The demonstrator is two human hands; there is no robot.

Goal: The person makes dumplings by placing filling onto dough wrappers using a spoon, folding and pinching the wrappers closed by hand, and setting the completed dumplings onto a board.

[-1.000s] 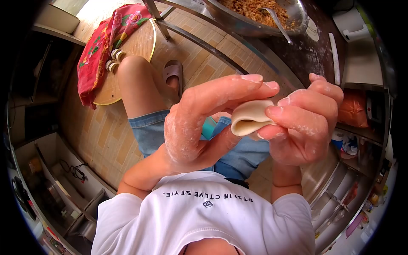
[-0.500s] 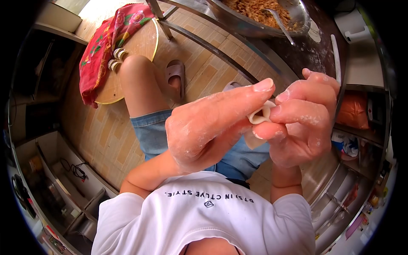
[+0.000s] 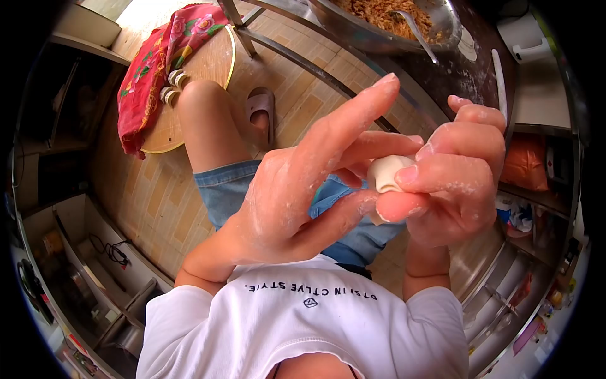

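A folded piece of pale dough wrapper [image 3: 386, 173] is held up between both hands above the lap. My right hand [image 3: 457, 174] pinches its near edge between thumb and index finger, with the other fingers curled. My left hand [image 3: 297, 183] is around its other side: the thumb is at the lower edge, a bent finger lies over the top, and the index finger points up and away. White flour dusts both hands. The wrapper's inside is turned out of sight.
A metal bowl [image 3: 360, 43] of reddish-brown filling [image 3: 379, 16] with a spoon [image 3: 416, 35] stands on the dark table [image 3: 442, 82]. A thin white stick [image 3: 499, 82] lies at its right. On the left, a red floral cloth [image 3: 148, 82] partly covers a round board [image 3: 211, 66].
My left index finger has lifted off the dough and now points upward. The dough's open end, visible before, is now folded over and faces away. My right hand keeps its pinch.
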